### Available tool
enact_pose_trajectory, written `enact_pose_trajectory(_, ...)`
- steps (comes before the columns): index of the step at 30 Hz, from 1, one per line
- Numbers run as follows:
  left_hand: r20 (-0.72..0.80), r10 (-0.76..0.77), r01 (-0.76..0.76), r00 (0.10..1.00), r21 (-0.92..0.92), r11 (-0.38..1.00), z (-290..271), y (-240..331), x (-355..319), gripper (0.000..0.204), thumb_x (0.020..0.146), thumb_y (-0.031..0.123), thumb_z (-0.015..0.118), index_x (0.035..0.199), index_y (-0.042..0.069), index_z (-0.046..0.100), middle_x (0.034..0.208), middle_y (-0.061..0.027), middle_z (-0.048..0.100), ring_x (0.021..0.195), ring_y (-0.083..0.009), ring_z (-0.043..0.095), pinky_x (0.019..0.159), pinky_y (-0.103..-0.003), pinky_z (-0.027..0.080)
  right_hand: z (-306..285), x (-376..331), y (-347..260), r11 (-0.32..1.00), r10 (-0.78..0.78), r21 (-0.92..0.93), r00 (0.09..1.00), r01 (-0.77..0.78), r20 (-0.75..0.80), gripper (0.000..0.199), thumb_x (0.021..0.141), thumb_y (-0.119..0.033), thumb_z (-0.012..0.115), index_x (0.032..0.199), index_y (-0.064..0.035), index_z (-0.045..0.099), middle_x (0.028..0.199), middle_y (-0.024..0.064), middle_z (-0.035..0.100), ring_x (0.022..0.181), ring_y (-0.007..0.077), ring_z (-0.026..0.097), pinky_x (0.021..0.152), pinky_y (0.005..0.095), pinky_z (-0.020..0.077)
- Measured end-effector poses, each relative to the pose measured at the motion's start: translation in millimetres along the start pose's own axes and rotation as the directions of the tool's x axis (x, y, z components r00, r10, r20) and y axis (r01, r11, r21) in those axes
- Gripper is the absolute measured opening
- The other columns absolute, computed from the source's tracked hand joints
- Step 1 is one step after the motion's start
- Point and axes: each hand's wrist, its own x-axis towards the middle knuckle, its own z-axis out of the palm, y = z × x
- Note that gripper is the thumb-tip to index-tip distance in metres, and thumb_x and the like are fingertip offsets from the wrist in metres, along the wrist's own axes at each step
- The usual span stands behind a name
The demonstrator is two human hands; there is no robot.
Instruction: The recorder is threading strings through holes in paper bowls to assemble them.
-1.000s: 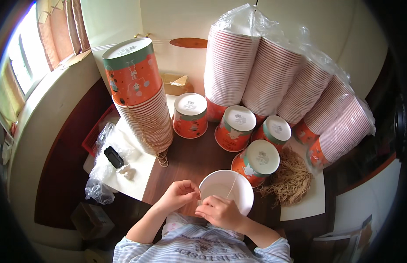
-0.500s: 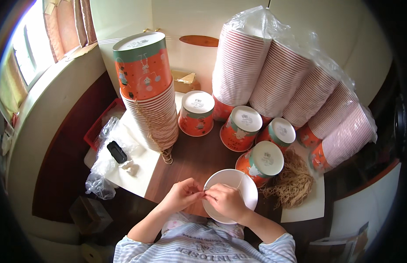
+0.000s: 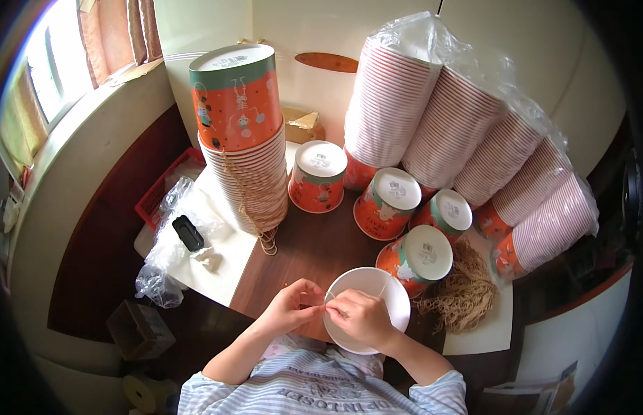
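A white-lined paper bucket [image 3: 397, 324] stands open side up at the table's near edge, against my lap. At its left rim, my left hand [image 3: 294, 308] has thumb and fingertips pinched together. Over the bucket's mouth, my right hand [image 3: 363, 319] is closed with its fingertips meeting the left ones. A thin light string [image 3: 386, 284] runs from the bucket's right rim toward my right hand, and a short piece shows by the left rim. Between the fingertips the string is mostly hidden.
Upside-down orange and green paper buckets [image 3: 320, 160] stand beyond. A tall bucket stack [image 3: 245, 180] with hanging strings rises at left, near a black plastic case [image 3: 188, 233] and crumpled clear plastic [image 3: 159, 277]. Plastic-wrapped stacks [image 3: 394, 97] and a tan string bundle [image 3: 467, 290] are at right.
The left fingers have opened up slightly above the pinch, and the right fingers have curled in more. The bucket stays in place; the whole view has shifted a little.
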Motion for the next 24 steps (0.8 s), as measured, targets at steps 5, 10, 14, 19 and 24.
enact_pose_trajectory(5, -0.002, -0.024, 0.024, 1.0, 0.034, 0.999, 1.6, 6.9, 0.1, 0.022, 0.082, 0.0, 0.055, 0.102, 0.0, 0.046, 0.094, -0.0041, 0.056, 0.092, -0.0112, 0.056, 0.078, -0.024, 0.046, -1.8, 0.0, -0.4, 0.999, 0.011, 0.035, 1.0, -0.011, 0.013, 0.007, 0.07, -0.013, 0.066, 0.074, -0.0107, 0.061, 0.071, 0.0009, 0.056, 0.063, 0.0175, 0.059, 0.053, 0.0305, 0.048)
enact_pose_trajectory(10, -0.011, -0.011, 0.01, 1.0, -0.075, 0.997, 3.9, 6.0, 1.3, 0.026, 0.083, -0.001, 0.053, 0.107, 0.001, 0.044, 0.094, -0.0045, 0.056, 0.089, -0.0095, 0.055, 0.076, -0.023, 0.045, -0.9, -1.0, -2.6, 0.991, -0.049, -0.121, 0.999, 0.05, 0.011, 0.009, 0.07, -0.012, 0.066, 0.075, -0.0106, 0.059, 0.071, 0.001, 0.055, 0.064, 0.0178, 0.059, 0.053, 0.0308, 0.0479)
enact_pose_trajectory(14, -0.006, -0.003, 0.003, 1.0, -0.095, 0.995, 4.4, 7.2, -1.1, 0.025, 0.085, 0.0, 0.051, 0.109, -0.001, 0.044, 0.1, -0.0043, 0.052, 0.095, -0.0102, 0.054, 0.082, -0.024, 0.044, 0.4, 0.4, -1.4, 0.999, -0.019, -0.048, 1.0, 0.019, -0.003, 0.009, 0.069, -0.011, 0.065, 0.074, -0.0107, 0.058, 0.071, 0.0013, 0.055, 0.065, 0.0187, 0.059, 0.053, 0.0316, 0.0478)
enact_pose_trajectory(19, -0.113, 0.071, -0.069, 0.991, 0.019, 0.997, 8.9, 9.5, -8.7, 0.02, 0.084, 0.001, 0.053, 0.103, -0.001, 0.049, 0.093, -0.0037, 0.055, 0.088, -0.0082, 0.055, 0.075, -0.022, 0.046, -0.2, 0.0, 2.4, 0.996, 0.071, 0.055, 0.996, -0.073, 0.047, 0.008, 0.067, -0.008, 0.066, 0.073, -0.0102, 0.06, 0.071, 0.0018, 0.057, 0.063, 0.0189, 0.059, 0.053, 0.0307, 0.0478)
enact_pose_trajectory(24, -0.289, 0.025, 0.033, 0.957, 0.193, 0.981, -5.2, -20.3, -31.6, 0.01, 0.083, 0.005, 0.057, 0.091, -0.002, 0.057, 0.076, -0.0006, 0.057, 0.068, -0.0056, 0.052, 0.059, -0.018, 0.042, -1.6, 1.9, 2.7, 0.974, 0.161, 0.149, 0.983, -0.173, 0.09, 0.006, 0.068, -0.008, 0.066, 0.072, -0.0084, 0.062, 0.072, 0.0027, 0.059, 0.061, 0.0176, 0.059, 0.053, 0.0287, 0.0474)
